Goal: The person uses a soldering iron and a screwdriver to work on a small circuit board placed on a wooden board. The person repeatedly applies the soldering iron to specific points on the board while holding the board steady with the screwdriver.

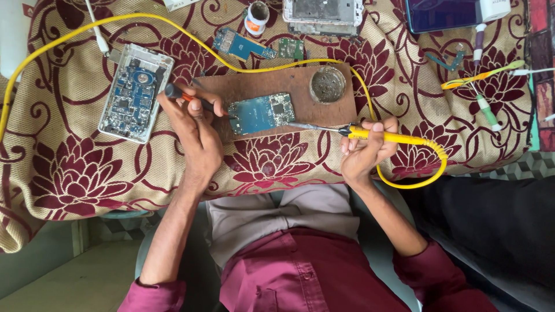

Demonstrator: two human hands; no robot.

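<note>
A blue circuit board lies on a brown wooden board on the patterned cloth. My left hand grips a small black and orange screwdriver, its tip reaching the circuit board's left edge. My right hand holds a yellow soldering iron by its handle. The metal tip points left at the circuit board's lower right corner. A yellow cord loops from the iron's handle and runs back across the cloth.
An opened phone body with a blue board lies left. A round tin sits on the wooden board. Further back lie small circuit boards, a solder spool, another opened device and a dark tablet. Tweezers and pens lie right.
</note>
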